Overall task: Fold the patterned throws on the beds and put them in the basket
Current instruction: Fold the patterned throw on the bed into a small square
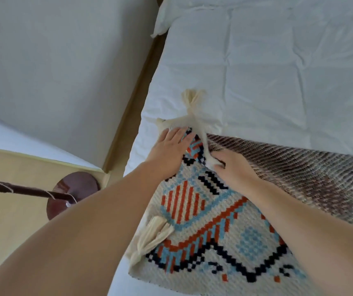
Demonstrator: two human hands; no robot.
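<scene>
The throw (203,221) lies at the bed's (256,71) near left edge, folded pattern-up over its brownish underside, its corner pointing away from the person. The left hand (169,150) presses that corner, fingers straight and together. Just to its right, the right hand (233,165) pinches the corner tassel (192,97) with curled fingers.

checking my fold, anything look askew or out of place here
Nothing damaged. On the patterned throw, one cream tassel lies flopped onto the pattern at its left edge; the corner tassel strays over the white sheet, its cord in the grip of the right hand.
</scene>
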